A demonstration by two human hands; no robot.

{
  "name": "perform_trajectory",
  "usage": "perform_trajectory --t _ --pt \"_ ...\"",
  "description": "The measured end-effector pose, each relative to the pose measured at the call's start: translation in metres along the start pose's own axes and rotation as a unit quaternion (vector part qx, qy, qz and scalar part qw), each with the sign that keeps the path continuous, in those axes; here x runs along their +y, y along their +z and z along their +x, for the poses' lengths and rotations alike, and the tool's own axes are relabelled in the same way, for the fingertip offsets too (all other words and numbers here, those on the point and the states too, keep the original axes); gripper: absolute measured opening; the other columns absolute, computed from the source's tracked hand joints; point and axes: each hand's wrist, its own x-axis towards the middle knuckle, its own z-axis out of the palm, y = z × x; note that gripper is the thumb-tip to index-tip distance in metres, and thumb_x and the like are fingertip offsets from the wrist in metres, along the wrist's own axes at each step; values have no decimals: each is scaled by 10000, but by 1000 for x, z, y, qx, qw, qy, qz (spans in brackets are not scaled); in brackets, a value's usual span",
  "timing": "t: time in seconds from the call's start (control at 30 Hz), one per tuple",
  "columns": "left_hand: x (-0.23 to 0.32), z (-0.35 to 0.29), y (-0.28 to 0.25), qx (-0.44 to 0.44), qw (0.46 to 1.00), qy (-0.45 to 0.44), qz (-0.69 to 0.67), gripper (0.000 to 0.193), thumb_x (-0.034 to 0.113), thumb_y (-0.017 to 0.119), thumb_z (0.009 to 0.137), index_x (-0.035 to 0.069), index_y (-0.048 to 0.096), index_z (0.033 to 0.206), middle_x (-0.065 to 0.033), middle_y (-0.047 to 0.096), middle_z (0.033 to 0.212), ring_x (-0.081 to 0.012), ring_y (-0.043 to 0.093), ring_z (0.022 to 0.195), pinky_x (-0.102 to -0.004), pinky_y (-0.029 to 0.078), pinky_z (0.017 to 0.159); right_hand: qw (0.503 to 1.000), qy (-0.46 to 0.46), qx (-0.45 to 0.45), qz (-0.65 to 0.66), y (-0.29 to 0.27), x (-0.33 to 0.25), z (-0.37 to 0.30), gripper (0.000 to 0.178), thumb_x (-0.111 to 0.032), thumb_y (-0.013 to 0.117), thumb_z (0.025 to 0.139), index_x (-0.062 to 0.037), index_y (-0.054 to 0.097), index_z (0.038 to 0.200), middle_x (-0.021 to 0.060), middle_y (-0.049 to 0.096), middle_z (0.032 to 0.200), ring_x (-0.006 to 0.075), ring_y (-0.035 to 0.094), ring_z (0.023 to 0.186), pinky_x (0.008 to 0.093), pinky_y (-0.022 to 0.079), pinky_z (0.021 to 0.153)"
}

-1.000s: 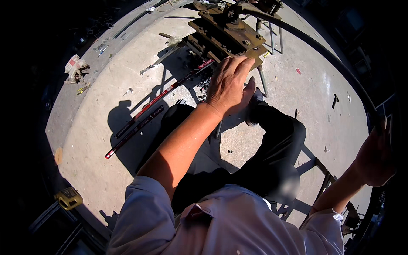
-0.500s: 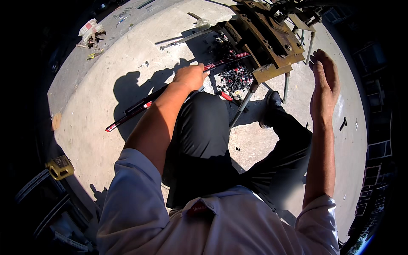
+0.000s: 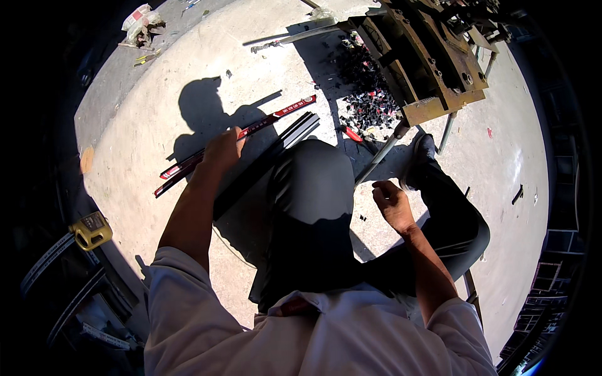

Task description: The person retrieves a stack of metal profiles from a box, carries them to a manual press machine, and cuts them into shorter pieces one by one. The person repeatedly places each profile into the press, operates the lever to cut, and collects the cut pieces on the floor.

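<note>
My left hand point(image 3: 224, 150) is closed around a long, narrow red and black profile strip point(image 3: 282, 111) with pale printing, held slantwise above the floor. Close beside its lower end lies a second red strip point(image 3: 168, 183); I cannot tell whether the hand grips that one too. Between this hand and my left knee, a bundle of black profile bars point(image 3: 282, 139) rests with its silvery ends pointing away. My right hand point(image 3: 396, 208) hovers over my right leg, fingers loosely bent with a gap to the thumb, and no object shows in it.
A rusty metal machine point(image 3: 433, 100) on pipe legs stands at the far right. Beneath it are a heap of black and red offcuts point(image 3: 371, 109) and a red-handled tool point(image 3: 352, 133). A yellow jug point(image 3: 92, 230) stands far left; a crumpled sack point(image 3: 143, 26) lies farther back.
My left hand has drawn the red strip back leftward, away from the machine. My right hand has come down and inward from beside the machine, its stretched fingers now bent.
</note>
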Motion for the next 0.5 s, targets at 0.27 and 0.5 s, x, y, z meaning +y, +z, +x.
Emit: perform_trajectory --t 0.27,0.5 --pt "-60 -6 79 -70 992 -81 -63 363 343 572 1044 112 644 1316 -198 662 1322 -410 617 1263 -551 486 1051 991 2 -109 -81 32 7 -5 318 -222 606 1004 -4 693 1217 230 737 1117 387 717 1053 427 561 923" --pt "-61 11 87 -56 995 -77 12 412 293 619 1008 103 608 1373 -212 631 1326 -418 620 1235 -543 496 1041 986 19 -120 -111 32 6 3 318 -220 600 1000 -8 691 1219 235 724 1140 400 701 1075 450 551 939"
